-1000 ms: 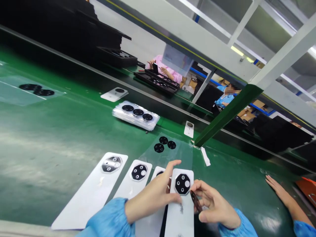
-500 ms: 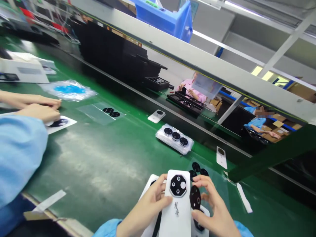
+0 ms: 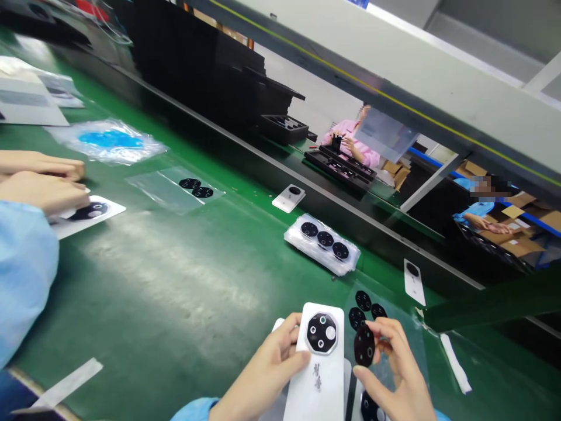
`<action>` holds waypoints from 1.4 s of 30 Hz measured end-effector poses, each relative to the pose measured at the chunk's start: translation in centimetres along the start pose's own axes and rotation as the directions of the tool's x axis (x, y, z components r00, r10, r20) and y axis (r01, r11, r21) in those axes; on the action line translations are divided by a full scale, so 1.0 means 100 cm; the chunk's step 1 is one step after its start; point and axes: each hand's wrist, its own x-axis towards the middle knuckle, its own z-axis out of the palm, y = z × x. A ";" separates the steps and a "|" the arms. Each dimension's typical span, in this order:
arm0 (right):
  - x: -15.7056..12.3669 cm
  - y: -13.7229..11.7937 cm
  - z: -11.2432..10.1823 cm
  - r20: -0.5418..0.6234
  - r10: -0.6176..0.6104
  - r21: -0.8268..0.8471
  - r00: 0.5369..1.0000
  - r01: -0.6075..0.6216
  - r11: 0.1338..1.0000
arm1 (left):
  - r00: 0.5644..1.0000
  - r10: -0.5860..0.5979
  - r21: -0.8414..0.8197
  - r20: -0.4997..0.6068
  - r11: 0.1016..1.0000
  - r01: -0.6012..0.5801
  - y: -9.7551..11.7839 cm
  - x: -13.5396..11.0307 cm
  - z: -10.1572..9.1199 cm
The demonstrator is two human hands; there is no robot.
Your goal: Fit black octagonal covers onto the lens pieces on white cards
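My left hand (image 3: 267, 371) grips a white phone (image 3: 318, 386) by its side, thumb on its back. Its octagonal black camera area has several lens rings, and dark script runs below it. To the right of the phone, my right hand (image 3: 397, 368) pinches a black camera lens cover (image 3: 364, 346) by its edge, tilted and apart from the phone. Behind it, several like black covers (image 3: 363, 300) lie on a clear film (image 3: 409, 336). Under my hands, another white phone with a black camera area (image 3: 370, 407) is partly hidden.
A wrapped stack of black covers (image 3: 325, 238) sits mid-bench. White panels lie at the back (image 3: 288, 199) and right (image 3: 414, 283). A co-worker's hands (image 3: 41, 187) press on a white sheet at left. A green beam (image 3: 491, 301) crosses at right.
The view has tilted down and swung left. The black cover in my right hand has moved away from the phone's edge, leaving a wider gap. My left hand keeps its hold.
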 end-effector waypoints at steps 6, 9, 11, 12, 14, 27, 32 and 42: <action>-0.001 0.003 -0.002 0.021 0.026 -0.030 0.999 -0.026 0.999 | 1.000 -0.005 -0.004 0.002 1.000 0.005 0.000 0.001 0.001; -0.001 0.002 -0.003 0.025 0.039 -0.035 0.999 -0.038 0.999 | 1.000 -0.010 0.003 -0.003 1.000 0.010 0.001 0.000 0.001; -0.001 0.001 -0.003 0.028 0.043 -0.037 0.999 -0.042 0.998 | 1.000 -0.016 0.004 -0.015 1.000 0.016 0.001 0.001 0.002; -0.001 0.002 -0.003 0.029 0.041 -0.036 0.999 -0.039 0.999 | 1.000 -0.016 0.004 -0.021 1.000 0.016 0.001 0.001 0.002; -0.001 0.002 -0.003 0.032 0.029 -0.033 0.999 -0.028 0.999 | 1.000 -0.018 0.003 -0.025 1.000 0.018 0.001 0.001 0.001; -0.001 0.001 -0.005 0.047 0.032 0.009 0.998 -0.033 0.999 | 1.000 -0.003 -0.018 -0.011 1.000 0.003 0.004 0.001 0.002; -0.001 0.001 -0.005 0.044 0.015 -0.021 0.999 -0.014 1.000 | 1.000 0.014 -0.014 0.020 1.000 -0.014 0.001 0.002 0.001; -0.002 -0.003 -0.003 0.035 -0.043 -0.083 0.998 0.046 0.995 | 1.000 0.009 -0.033 0.012 0.999 -0.008 0.001 0.001 0.002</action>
